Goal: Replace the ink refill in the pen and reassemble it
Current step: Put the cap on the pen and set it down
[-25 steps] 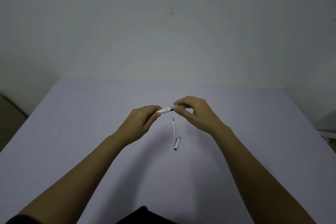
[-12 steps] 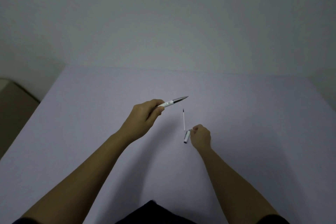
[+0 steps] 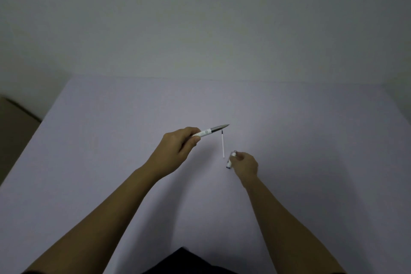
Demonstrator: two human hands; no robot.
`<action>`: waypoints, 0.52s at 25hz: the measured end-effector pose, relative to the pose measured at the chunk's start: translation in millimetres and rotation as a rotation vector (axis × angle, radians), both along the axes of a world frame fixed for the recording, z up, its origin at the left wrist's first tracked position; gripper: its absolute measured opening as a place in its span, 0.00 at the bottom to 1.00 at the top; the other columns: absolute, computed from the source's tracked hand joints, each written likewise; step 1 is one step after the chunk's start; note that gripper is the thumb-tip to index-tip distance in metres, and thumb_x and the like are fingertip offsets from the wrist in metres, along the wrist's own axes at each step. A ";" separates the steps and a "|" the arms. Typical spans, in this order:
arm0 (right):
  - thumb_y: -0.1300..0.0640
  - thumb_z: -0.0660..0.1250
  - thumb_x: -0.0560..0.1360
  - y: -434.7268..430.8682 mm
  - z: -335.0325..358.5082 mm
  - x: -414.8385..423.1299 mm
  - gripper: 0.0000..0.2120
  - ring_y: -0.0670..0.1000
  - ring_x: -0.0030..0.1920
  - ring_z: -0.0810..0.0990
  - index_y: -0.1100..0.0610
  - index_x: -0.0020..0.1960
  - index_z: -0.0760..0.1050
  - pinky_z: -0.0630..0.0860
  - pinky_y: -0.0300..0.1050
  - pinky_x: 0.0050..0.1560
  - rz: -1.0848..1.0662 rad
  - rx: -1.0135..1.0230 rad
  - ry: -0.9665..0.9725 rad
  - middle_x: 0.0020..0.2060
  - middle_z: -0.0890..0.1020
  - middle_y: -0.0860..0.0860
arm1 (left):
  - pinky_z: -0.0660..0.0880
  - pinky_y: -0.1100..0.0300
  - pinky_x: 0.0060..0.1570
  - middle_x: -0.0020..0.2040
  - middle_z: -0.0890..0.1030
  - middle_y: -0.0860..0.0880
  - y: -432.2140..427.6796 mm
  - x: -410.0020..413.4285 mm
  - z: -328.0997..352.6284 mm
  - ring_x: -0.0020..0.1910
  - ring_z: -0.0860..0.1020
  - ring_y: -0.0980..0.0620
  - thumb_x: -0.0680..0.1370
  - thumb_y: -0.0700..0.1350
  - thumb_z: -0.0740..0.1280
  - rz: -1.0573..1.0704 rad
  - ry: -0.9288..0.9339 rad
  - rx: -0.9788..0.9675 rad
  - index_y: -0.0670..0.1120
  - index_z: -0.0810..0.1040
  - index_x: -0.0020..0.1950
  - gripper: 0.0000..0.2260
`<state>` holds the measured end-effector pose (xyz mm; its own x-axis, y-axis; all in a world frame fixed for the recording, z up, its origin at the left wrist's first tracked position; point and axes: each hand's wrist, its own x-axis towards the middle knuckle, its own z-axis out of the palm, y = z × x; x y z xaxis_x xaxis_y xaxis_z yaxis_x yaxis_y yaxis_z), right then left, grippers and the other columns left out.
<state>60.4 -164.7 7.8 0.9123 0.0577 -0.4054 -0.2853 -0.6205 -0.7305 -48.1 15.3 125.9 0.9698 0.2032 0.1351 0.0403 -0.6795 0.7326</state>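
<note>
Pen cap point(image 3: 229, 161) half hidden, pinched in right hand point(image 3: 245, 165) mid-tabletop point(image 3: 111, 129); left hand point(image 3: 175, 149) raised, gripping pen point(image 3: 211, 130), tip pointing right above loose refill point(image 3: 222, 143).

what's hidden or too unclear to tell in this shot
Head view, the only one:
- Rear of the white pen barrel with grey tip: buried in the left hand.
- Small white-and-grey pen cap: partly behind the right hand and blurred, so the grip itself is unclear.
- Thin white ink refill on the lilac table: too small to tell used from new.
</note>
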 end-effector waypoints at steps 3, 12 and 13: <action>0.53 0.67 0.74 -5.3 29.9 6.2 0.11 0.47 0.39 0.79 0.62 0.45 0.81 0.72 0.38 0.42 -0.098 0.338 -0.025 0.39 0.85 0.55 | 0.67 0.71 0.32 0.37 0.79 0.49 4.1 -4.4 -6.7 0.33 0.72 0.59 0.79 0.46 0.60 0.019 0.021 0.005 0.50 0.76 0.53 0.06; 0.61 0.67 0.75 -8.6 99.6 -2.3 0.05 0.44 0.47 0.84 0.57 0.50 0.76 0.79 0.32 0.46 -0.075 1.070 0.050 0.40 0.87 0.49 | 0.68 0.72 0.32 0.36 0.79 0.51 0.3 -17.2 -9.4 0.33 0.73 0.58 0.79 0.44 0.62 0.063 -0.002 -0.006 0.50 0.77 0.52 0.06; 0.61 0.67 0.75 -6.9 103.3 -3.8 0.04 0.44 0.47 0.84 0.57 0.50 0.76 0.79 0.32 0.46 -0.065 1.075 0.053 0.41 0.87 0.49 | 0.68 0.72 0.31 0.36 0.79 0.51 -0.4 -17.5 -8.3 0.33 0.72 0.57 0.79 0.44 0.62 0.063 -0.004 -0.004 0.50 0.77 0.51 0.06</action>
